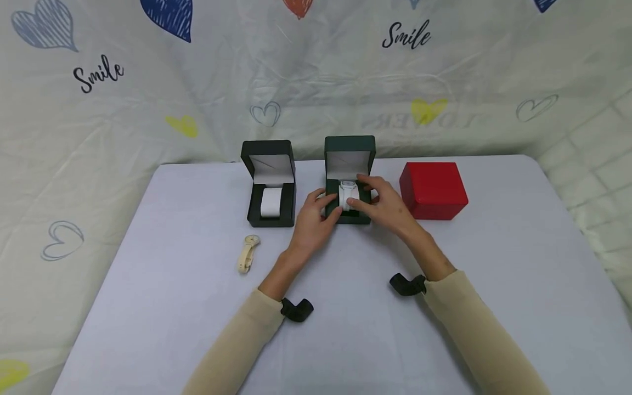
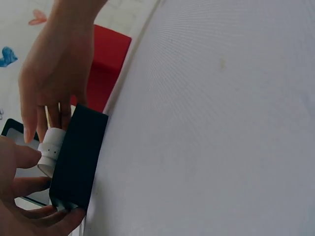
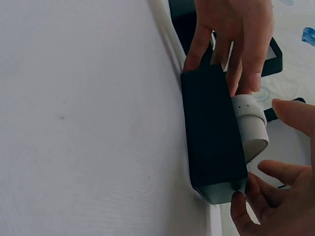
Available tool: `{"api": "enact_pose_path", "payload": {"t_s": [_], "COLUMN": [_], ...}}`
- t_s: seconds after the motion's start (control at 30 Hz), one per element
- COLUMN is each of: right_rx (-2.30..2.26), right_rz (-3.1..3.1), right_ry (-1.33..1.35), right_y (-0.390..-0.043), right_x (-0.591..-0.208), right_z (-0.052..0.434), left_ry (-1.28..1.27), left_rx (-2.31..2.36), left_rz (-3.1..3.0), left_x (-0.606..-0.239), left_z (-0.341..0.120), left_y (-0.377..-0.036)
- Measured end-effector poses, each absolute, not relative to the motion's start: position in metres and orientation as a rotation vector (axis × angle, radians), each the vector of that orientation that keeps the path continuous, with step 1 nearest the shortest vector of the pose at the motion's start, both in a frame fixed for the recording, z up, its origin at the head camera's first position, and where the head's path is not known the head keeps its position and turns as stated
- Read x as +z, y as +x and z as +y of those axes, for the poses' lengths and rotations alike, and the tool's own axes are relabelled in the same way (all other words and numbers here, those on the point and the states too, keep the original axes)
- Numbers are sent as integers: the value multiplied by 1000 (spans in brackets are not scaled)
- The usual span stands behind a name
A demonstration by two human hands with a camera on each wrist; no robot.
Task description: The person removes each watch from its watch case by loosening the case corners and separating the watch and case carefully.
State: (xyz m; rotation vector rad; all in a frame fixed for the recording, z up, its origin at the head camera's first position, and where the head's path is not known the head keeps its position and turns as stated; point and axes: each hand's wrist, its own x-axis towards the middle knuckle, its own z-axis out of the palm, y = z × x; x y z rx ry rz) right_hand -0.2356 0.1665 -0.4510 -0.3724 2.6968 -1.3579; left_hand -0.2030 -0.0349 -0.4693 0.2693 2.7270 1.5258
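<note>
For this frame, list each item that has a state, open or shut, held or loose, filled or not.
green box: lid open, white watch on its cushion inside.
white watch: pinched from both sides.
left hand: fingers on the watch and box.
right hand: fingers on the watch.
black box: lid open, bare white cushion inside.
red box: closed.
beige watch: loose on the table.

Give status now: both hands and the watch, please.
Left hand and right hand both pinch the white watch, on its cushion in the open green box. Nothing obstructs.
</note>
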Motion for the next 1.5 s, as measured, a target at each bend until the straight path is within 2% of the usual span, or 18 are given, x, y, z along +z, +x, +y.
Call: {"api": "enact_pose_path", "payload": {"t_s": [0.6, 0.87, 1.23, 1.5], "right_rx": [-1396, -1365, -1205, -1287], "right_rz": [2660, 2705, 2713, 2704], "right_ry": [-462, -579, -513, -550], "right_y": [-240, -242, -246, -245], "right_x": [-458, -459, -455, -456], "right_z": [171, 167, 163, 164], "left_ry": [244, 244, 243, 276], "left_rx": [1675, 1687, 1667, 1664], "left_rz": [2659, 2661, 2662, 2699], "left_x": [-473, -473, -475, -477], "left_z": [-33, -33, -35, -39], "left_y": [-201, -203, -202, -201]}}
